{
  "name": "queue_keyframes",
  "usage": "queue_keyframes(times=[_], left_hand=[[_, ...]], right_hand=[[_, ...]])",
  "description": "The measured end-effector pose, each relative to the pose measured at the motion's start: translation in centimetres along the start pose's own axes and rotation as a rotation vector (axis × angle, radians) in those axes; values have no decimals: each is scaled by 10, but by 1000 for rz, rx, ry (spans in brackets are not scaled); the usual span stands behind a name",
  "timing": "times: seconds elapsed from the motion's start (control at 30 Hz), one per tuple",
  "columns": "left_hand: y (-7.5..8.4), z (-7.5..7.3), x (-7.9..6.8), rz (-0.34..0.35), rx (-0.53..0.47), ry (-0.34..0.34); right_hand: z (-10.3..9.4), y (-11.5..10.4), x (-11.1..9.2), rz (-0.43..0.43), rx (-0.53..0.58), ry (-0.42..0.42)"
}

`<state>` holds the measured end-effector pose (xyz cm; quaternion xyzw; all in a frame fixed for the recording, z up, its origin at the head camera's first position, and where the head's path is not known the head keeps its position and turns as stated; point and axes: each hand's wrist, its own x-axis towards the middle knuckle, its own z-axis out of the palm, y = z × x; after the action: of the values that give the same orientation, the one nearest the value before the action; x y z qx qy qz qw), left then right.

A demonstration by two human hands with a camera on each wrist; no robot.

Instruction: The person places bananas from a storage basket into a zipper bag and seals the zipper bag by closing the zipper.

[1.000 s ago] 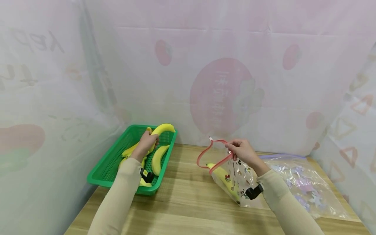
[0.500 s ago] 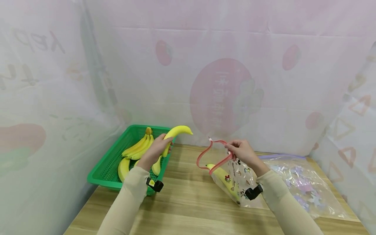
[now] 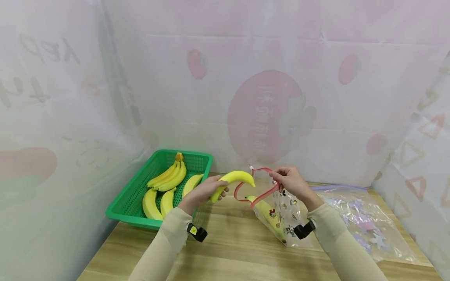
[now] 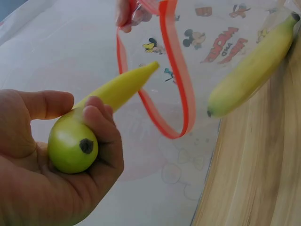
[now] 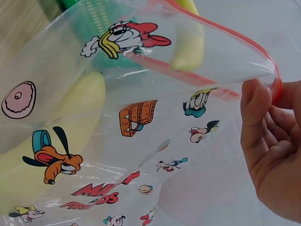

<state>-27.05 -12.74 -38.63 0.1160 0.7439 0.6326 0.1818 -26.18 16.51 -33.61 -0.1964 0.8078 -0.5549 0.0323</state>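
My left hand (image 3: 207,189) grips a single yellow banana (image 3: 239,176) near one end, fingers curled round it. Its free tip points right, at the mouth of a clear zip bag (image 3: 293,218) with a red rim and cartoon prints. Thumb and fingers of my right hand (image 3: 290,179) pinch the bag's red rim (image 5: 277,82), and the mouth gapes toward the left. Inside the bag another banana (image 4: 254,70) lies slanted, seen through the plastic. From the left wrist, the held banana's tip (image 4: 153,66) overlaps the red loop.
A green basket (image 3: 126,195) stands at the left with a bunch of bananas (image 3: 172,177) and several single ones. On the right a flat clear bag (image 3: 365,222) with a purple zip holds pastel pieces. Printed curtains (image 3: 197,117) hang behind and at both sides of the wooden table (image 3: 225,249).
My left hand has lifted the banana out of the green basket and carried it right, to the bag's mouth. The right hand and the bag have stayed nearly still.
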Motion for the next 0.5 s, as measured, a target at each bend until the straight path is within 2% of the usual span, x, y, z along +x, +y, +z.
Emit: queue_keyframes(times=[0.27,0.5], left_hand=[[1,21,5,-44,-2,-97],[0,31,18,-64,-40,-119]], right_hand=[[1,1,1,2,-5,-8],[-2,29,13,14,15,-5]])
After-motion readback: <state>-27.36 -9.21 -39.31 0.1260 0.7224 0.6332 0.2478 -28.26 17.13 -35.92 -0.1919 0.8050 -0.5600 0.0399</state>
